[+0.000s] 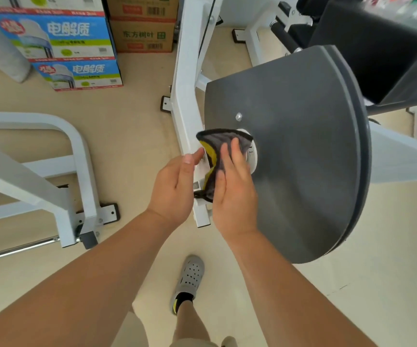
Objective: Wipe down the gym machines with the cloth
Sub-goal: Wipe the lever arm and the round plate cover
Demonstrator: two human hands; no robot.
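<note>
Gym floor (127, 121): right hand (232, 186) grips cloth (215, 142) at grey disc cover (297, 151), left hand (174, 189) relaxed, empty; regripping, next needs flat press on cover

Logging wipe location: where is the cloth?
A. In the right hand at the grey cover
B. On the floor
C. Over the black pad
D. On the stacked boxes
A: the right hand holds the cloth against the grey cover near its white hub.

Blue boxes (52, 36): "电解质"; carton (143, 36), perhaps "东方树叶"
</note>
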